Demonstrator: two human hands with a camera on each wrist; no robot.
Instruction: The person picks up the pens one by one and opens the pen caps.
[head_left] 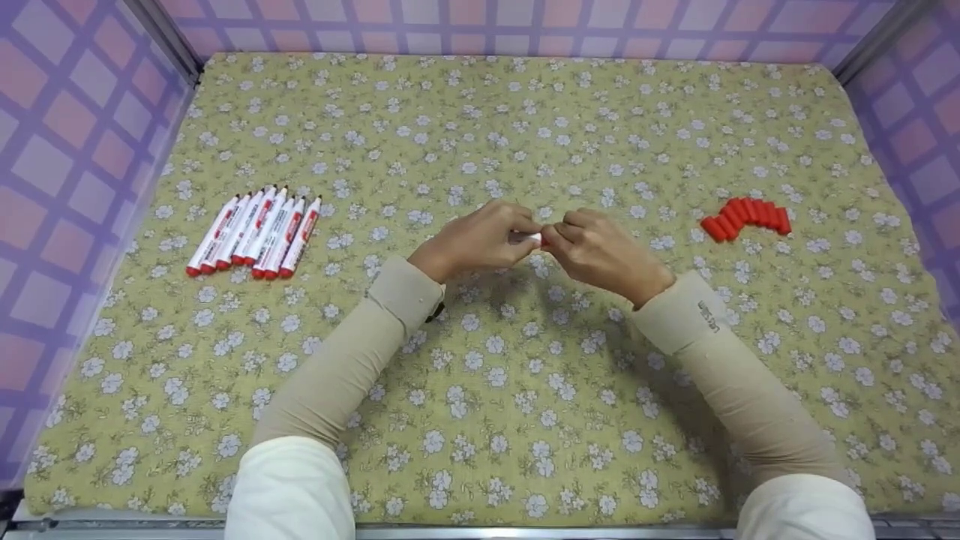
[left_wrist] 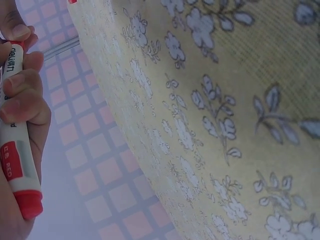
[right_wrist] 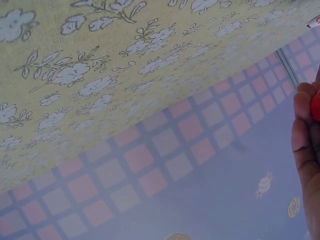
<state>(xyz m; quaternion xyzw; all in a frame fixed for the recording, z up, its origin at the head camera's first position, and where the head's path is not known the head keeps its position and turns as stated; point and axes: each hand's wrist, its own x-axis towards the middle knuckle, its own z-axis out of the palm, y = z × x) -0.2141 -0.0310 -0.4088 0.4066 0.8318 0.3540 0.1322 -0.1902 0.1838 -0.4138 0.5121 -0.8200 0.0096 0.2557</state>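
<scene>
Over the middle of the table, my left hand [head_left: 480, 236] grips a white marker with red print; only a short bit of the marker [head_left: 535, 238] shows in the head view. In the left wrist view the fingers wrap round the marker [left_wrist: 17, 145], its red end plug near the palm. My right hand [head_left: 607, 251] pinches a red cap [right_wrist: 315, 106] at the marker's other end. The fingers mostly cover that cap, so how far it sits on the marker cannot be told.
Several uncapped white markers [head_left: 255, 232] lie side by side at the left, tips pointing away. At the right lies a group of several loose red caps [head_left: 750, 213]. A flowered cloth [head_left: 465, 420] covers the table, with checked walls [head_left: 480, 26] round the back and sides.
</scene>
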